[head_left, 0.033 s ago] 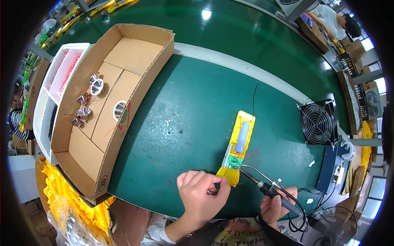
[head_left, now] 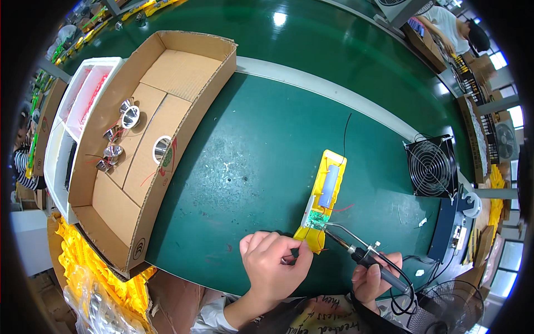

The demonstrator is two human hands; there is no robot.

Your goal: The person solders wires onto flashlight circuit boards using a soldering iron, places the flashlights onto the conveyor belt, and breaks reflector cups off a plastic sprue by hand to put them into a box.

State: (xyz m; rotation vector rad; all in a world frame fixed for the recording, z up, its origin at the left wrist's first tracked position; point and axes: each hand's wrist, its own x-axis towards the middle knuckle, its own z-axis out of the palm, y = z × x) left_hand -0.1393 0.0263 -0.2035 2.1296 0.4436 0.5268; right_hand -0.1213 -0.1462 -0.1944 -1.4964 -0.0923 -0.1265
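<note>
Several silvery reflector cups (head_left: 131, 117) sit in the cardboard box (head_left: 114, 203) on my left. My left hand's (head_left: 276, 261) grip is closed to a fingertip pinch, seemingly on a thin dark wire (head_left: 306, 236), beside the yellow casing (head_left: 318, 186) on the table (head_left: 245, 167). I judge the casing light and stiff, best held by its side walls; its green circuit board (head_left: 317, 220) looks fragile. My right hand's (head_left: 367, 284) grip is wrapped round the soldering iron (head_left: 364, 259), tip near the board.
</note>
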